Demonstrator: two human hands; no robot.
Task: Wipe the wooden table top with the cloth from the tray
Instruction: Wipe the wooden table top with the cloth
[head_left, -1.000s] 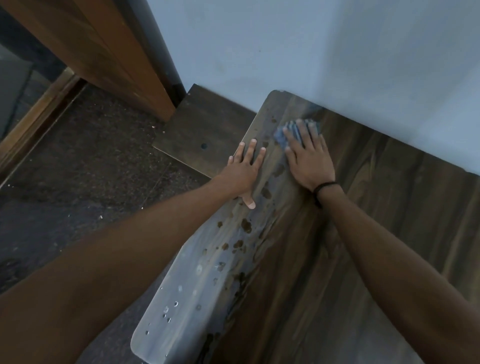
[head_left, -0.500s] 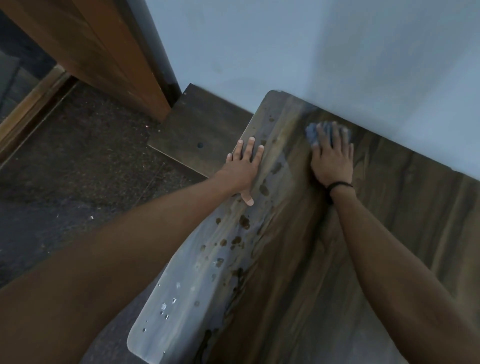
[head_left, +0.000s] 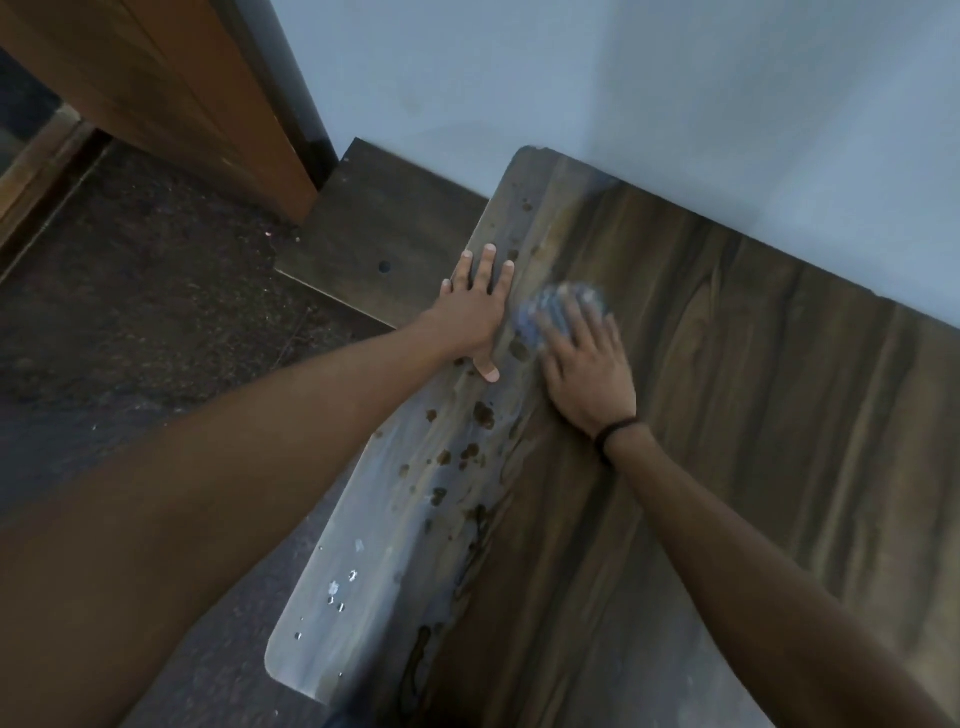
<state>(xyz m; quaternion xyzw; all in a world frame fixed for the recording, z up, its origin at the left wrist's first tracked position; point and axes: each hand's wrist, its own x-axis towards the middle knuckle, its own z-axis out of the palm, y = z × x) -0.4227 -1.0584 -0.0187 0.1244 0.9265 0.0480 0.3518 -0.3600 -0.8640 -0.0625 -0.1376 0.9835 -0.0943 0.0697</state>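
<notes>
Under the right hand (head_left: 587, 364) fingers lies the cloth (head_left: 558, 306).

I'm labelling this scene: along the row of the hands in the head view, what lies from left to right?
Dark floor → low dark board → left hand → cloth pressed under the right hand → table top.

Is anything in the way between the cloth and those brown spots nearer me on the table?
Nothing lies between the cloth under the right hand and the brown spots; the left hand rests flat beside that path, thumb close.
</notes>
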